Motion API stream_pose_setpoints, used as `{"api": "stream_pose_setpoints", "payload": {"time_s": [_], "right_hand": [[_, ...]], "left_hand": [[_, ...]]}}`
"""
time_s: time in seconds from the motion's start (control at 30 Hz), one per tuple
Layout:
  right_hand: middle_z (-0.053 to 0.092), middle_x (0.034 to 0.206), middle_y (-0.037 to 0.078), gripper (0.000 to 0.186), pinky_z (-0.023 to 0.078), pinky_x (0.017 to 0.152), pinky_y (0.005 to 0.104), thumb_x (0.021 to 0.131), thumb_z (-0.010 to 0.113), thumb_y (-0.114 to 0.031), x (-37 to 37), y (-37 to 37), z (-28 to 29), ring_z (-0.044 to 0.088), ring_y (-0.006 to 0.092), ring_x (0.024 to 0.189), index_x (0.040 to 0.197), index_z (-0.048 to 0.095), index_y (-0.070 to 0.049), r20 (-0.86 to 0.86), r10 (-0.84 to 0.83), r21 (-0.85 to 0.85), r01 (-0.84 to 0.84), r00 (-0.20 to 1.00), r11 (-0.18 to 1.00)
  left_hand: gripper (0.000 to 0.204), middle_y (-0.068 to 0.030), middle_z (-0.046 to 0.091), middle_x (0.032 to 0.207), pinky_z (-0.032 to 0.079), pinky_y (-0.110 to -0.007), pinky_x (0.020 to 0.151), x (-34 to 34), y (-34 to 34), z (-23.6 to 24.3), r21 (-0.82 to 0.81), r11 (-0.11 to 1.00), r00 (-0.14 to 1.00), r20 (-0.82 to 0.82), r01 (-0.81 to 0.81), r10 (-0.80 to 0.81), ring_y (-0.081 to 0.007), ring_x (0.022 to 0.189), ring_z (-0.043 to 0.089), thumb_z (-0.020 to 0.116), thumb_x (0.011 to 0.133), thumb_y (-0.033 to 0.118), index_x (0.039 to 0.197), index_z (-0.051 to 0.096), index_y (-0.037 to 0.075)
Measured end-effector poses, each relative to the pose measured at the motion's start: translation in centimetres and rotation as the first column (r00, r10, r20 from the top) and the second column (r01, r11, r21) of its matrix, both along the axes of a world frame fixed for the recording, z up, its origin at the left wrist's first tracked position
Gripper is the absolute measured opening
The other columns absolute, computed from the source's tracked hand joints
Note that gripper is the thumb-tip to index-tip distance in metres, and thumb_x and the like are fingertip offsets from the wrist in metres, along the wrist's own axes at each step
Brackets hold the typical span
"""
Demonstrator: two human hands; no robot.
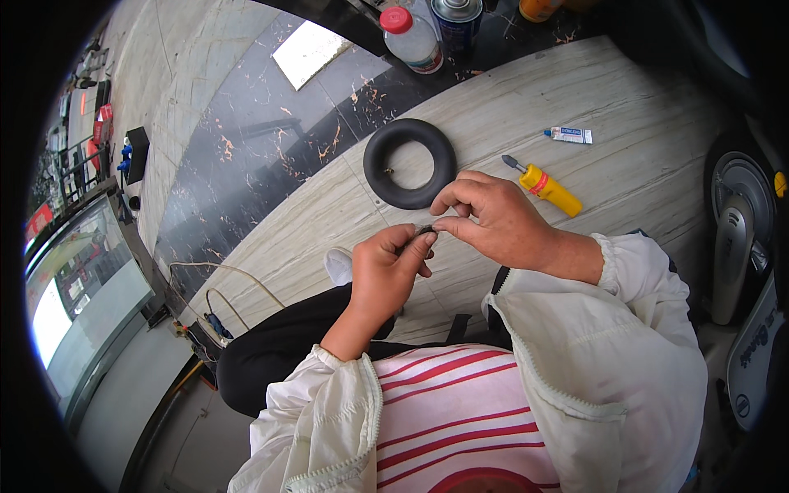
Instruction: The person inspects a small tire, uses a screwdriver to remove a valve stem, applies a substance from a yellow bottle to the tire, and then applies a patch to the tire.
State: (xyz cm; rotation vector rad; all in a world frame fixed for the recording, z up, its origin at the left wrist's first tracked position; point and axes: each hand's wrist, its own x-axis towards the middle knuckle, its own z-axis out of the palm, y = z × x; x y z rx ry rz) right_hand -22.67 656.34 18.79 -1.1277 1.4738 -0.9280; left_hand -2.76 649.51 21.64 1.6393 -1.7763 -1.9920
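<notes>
My left hand (388, 267) is closed in a pinch on a small dark piece (425, 231), mostly covered by the fingers, so its kind is unclear. My right hand (493, 218) meets it from the other side, thumb and index finger pressed together at the edge of that piece. Just beyond the hands lies a black inner tube (375, 156) with its valve stem pointing into the ring. A yellow bottle (561, 197) with a dark grey nozzle lies on its side right of the tube. Farther back rests a small blue and white squeeze tube (571, 135).
At the far edge stand a clear jar with a red lid (413, 45) and a dark spray can (457, 20). A scooter wheel (740, 185) is at the right. A pale cable (222, 266) curls on the floor at left, near a glass-fronted cabinet (86, 287).
</notes>
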Motion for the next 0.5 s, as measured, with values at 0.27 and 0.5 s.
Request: {"api": "stream_pose_setpoints", "payload": {"time_s": [0.27, 0.5], "right_hand": [[0.067, 0.091, 0.009, 0.012, 0.053, 0.068, 0.0377, 0.089, 0.074, -0.016, 0.2, 0.2, -0.3, 0.067, 0.0234, 0.075, 0.092, 0.068, -0.006, -0.026, 0.057, 0.008, -0.056, 0.998, 0.998], [0.061, 0.082, 0.008, 0.011, 0.047, 0.062, 0.0345, 0.086, 0.075, -0.009, 0.2, 0.1, -1.5, 0.057, 0.0194, 0.067, 0.090, 0.065, -0.004, -0.112, -0.036, -0.060, 0.029, 0.993, 0.998]], "left_hand": [[0.021, -0.0050, 0.067, 0.070, 0.047, -0.026, 0.049, -0.3, -0.1, 0.5, -0.007, 0.999, 0.997, 0.067, 0.049, -0.049, -0.0075, 0.057, 0.061, 0.074, 0.096, 0.016, 0.089, 0.073, -0.004], [0.023, -0.0039, 0.066, 0.069, 0.047, -0.025, 0.050, -0.8, -0.2, 0.8, 0.067, 0.998, 0.986, 0.162, 0.021, -0.032, -0.0079, 0.056, 0.060, 0.076, 0.095, 0.019, 0.092, 0.074, -0.003]]}}
